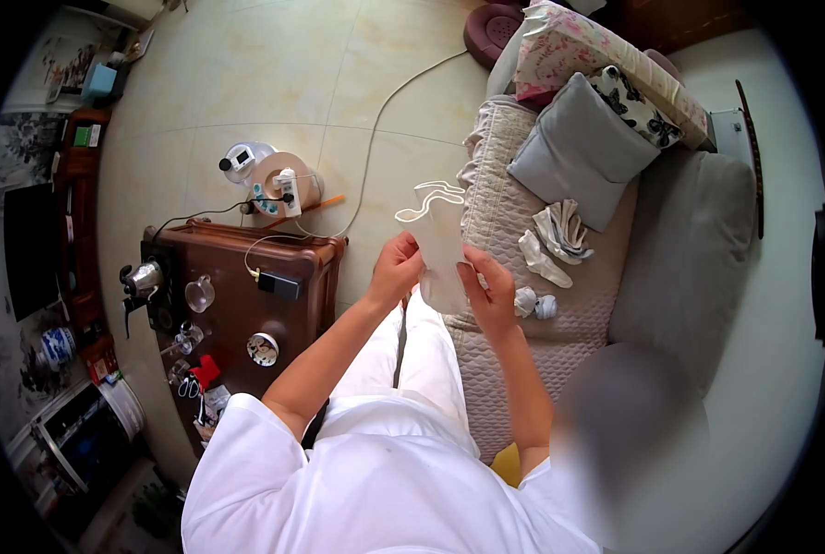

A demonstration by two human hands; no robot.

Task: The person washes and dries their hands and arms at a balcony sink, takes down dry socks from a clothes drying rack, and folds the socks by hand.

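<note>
Between my two hands hangs a thin, see-through beige piece (442,263) with white looped edges at its far end; it looks like a sheer sock, though I cannot be sure. My left hand (398,270) pinches its left side with fingers closed. On its right side, my right hand (488,288) is closed on the edge, thumb against fingers. Right of my right hand, on the quilted sofa cover, lie two small rolled balls (534,303), one whitish and one grey-blue. Beyond them lies a pile of pale socks (560,233), with a single cream one (544,260) beside it.
A brown wooden table (237,263) on the left holds a moka pot (142,278), glassware and a black box. The sofa (570,332) with grey cushion (583,148) is at the right. A cable (368,148) crosses the floor.
</note>
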